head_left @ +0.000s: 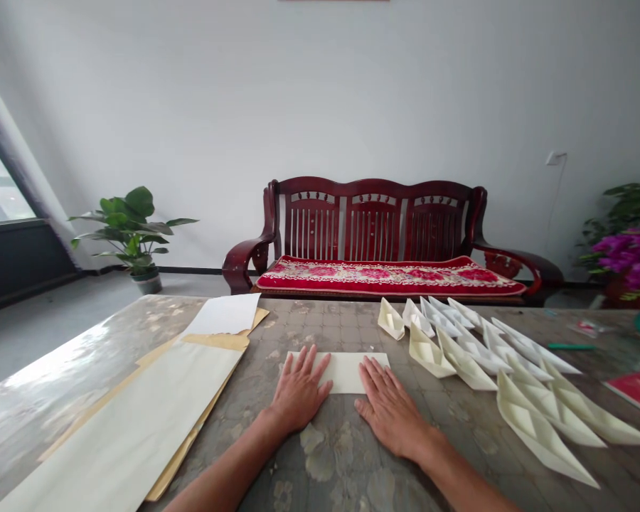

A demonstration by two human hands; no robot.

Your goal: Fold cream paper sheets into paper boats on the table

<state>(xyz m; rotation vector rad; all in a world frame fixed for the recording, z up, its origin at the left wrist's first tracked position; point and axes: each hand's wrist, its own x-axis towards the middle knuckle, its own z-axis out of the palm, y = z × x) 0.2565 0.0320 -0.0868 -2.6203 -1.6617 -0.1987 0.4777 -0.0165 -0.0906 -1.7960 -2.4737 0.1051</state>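
Where each grip rests, paper lies blank.

We take this for the living room of a home. At twelve o'clock from us, a carved, dark red wooden settee stands before a plain pale wall, its seat spread with a red flowered cover. We see a leafy potted plant on the floor at eleven, a window at ten, and purple flowers at two, beyond our floral-patterned table.
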